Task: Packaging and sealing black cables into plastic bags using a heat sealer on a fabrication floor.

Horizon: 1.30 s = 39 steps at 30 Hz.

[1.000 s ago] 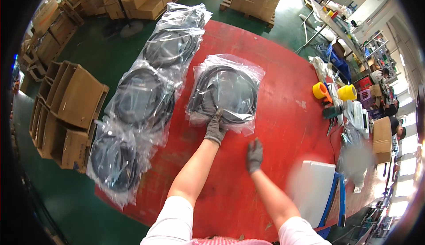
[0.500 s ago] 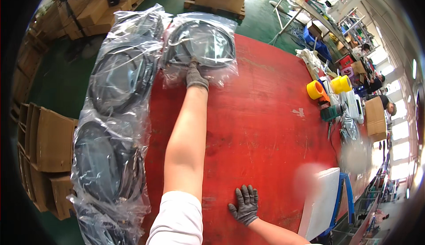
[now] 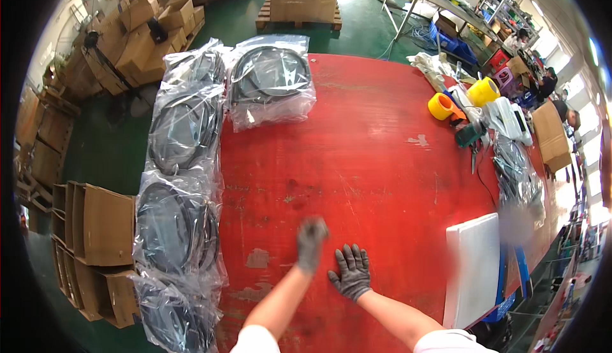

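Observation:
Over the red table point(image 3: 370, 181) my left hand point(image 3: 312, 244), in a dark grey glove, hovers or passes above the middle, smeared by motion. Whether its fingers are closed I cannot tell, and no object shows in it. My right hand point(image 3: 352, 272), gloved alike, lies flat on the tabletop close by with fingers spread. At the far left of the table rests a clear plastic bag point(image 3: 271, 75) holding a black coiled hose or cable. Beside it, along the left edge, runs a row of several similar bags point(image 3: 182, 133), partly overlapping.
Yellow tape rolls point(image 3: 483, 91), an orange tape dispenser point(image 3: 442, 107) and a clear bag of dark parts point(image 3: 513, 168) lie on the right side. A white foam slab point(image 3: 473, 270) stands at the near right. Cardboard boxes point(image 3: 105, 225) sit left of the table. People work at the far right.
My left hand has let go of the far bag and drawn back toward me, near the right hand. That bag stays beside the row. My view has shifted slightly.

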Tool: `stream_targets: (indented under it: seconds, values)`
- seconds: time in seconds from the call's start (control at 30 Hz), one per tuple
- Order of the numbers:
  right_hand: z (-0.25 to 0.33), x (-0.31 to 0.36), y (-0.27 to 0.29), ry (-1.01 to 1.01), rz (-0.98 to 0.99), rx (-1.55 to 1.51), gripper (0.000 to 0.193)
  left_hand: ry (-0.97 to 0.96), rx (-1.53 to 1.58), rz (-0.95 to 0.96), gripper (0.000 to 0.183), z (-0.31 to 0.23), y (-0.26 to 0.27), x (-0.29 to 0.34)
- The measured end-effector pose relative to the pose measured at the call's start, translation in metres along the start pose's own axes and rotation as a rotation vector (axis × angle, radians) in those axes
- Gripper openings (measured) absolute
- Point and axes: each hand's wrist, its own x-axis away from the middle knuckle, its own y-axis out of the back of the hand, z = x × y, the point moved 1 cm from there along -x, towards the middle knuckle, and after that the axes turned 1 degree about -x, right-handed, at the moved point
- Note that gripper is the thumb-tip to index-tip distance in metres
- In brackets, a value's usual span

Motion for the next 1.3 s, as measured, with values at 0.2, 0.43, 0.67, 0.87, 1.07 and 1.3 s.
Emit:
stream_targets:
  seconds: [0.2, 0.43, 0.67, 0.87, 1.07, 1.3]
  values:
    - [-0.006, 0.004, -0.007, 0.010, -0.047, -0.036, 0.065, 0.051, -1.049, 0.339, 0.014, 0.006, 0.014, 0.289]
    - [-0.040, 0.075, 0.132, 0.031, 0.185, -0.648, 0.035, -0.102, -1.568, 0.817, 0.027, 0.041, -0.005, 0.361]
    - [-0.225, 0.263, 0.371, 0.213, 0.652, -1.260, 0.020, -0.265, -1.643, 1.046, 0.048, 0.126, -0.151, 0.382]
    - [-0.533, 0.386, 0.433, 0.006, -0.327, -1.979, 0.025, -0.559, -1.679, 0.642, 0.056, 0.234, -0.296, 0.421]
    - [-0.738, 0.391, 0.253, -0.952, -0.404, -2.395, 0.028, -0.251, -1.981, 0.927, 0.048, 0.303, -0.372, 0.472]
    - [-0.821, 0.279, 0.212, -1.076, -0.536, -2.197, 0.027, 0.123, -1.887, 0.706, 0.038, 0.290, -0.420, 0.504]
